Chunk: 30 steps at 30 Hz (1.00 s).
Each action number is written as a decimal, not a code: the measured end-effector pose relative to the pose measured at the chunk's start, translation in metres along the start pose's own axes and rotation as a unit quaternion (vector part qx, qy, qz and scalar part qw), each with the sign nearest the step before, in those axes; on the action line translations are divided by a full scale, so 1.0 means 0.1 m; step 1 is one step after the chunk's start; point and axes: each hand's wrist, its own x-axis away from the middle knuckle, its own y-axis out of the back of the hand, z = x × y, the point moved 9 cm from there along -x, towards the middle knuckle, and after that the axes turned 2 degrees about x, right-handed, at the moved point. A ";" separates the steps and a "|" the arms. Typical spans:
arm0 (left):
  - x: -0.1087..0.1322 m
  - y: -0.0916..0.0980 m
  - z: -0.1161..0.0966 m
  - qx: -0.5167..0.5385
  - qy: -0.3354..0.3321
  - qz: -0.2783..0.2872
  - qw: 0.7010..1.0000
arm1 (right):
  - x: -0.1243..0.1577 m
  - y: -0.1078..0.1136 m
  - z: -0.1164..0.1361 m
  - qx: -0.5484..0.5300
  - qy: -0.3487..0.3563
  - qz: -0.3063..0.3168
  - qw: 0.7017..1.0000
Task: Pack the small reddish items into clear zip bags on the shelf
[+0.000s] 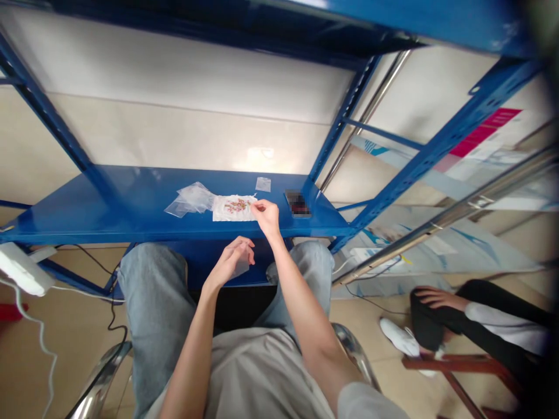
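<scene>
White printed sheet lies beside right hand, beyond left hand.

A blue steel shelving rack fills the upper view, and a blurred phone lies on its shelf. At lower left sits a white power strip with a white cable trailing down. To the right, a co-worker's hand rests on a black-trousered knee, just above a white sneaker and a reddish wooden stool on the tiled floor.
</scene>
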 end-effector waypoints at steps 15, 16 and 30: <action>-0.13 0.24 0.10 -0.166 -0.011 0.026 0.986 | 1.09 0.01 -0.02 -0.298 -0.097 0.051 0.948; -0.13 0.26 0.14 -0.190 -0.007 0.025 0.981 | 1.08 -0.03 0.00 -0.281 -0.088 0.090 0.951; -0.14 0.25 0.12 -0.260 -0.035 0.001 0.965 | 1.14 0.01 0.25 -0.122 0.031 0.166 0.978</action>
